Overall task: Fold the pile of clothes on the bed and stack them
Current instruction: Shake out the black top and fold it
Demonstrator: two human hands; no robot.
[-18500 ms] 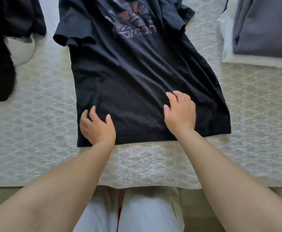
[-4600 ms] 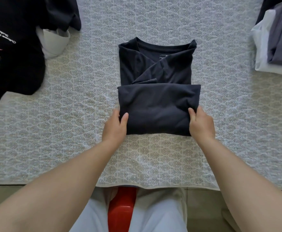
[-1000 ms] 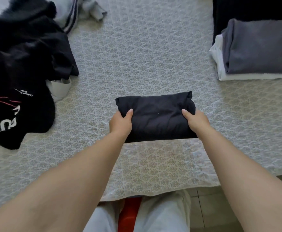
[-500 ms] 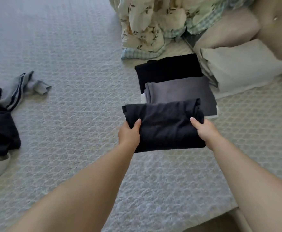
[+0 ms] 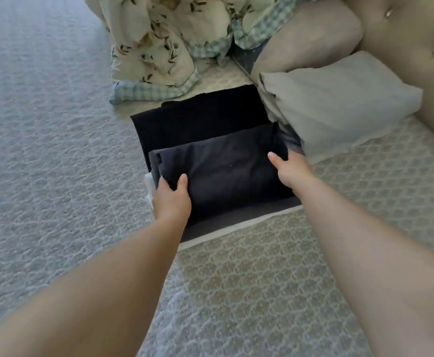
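Observation:
A folded dark navy T-shirt (image 5: 226,171) lies on top of a stack of folded clothes on the bed. Under it a grey garment's edge (image 5: 236,222) and a white one (image 5: 223,234) show at the near side. My left hand (image 5: 172,199) grips the shirt's left edge, thumb on top. At the shirt's right edge my right hand (image 5: 291,168) holds it the same way. A separate folded black garment (image 5: 197,119) lies just behind the stack.
A floral quilt with checked trim (image 5: 169,42) is bunched up behind the stack. Two beige pillows (image 5: 334,104) lie to the right, touching the stack's far right corner. The patterned bedspread (image 5: 56,150) stretches to the left and front.
Both hands carried the folded navy shirt forward and down onto the grey garment of the stack. The view has moved closer to the stack; the unfolded pile at left is out of sight.

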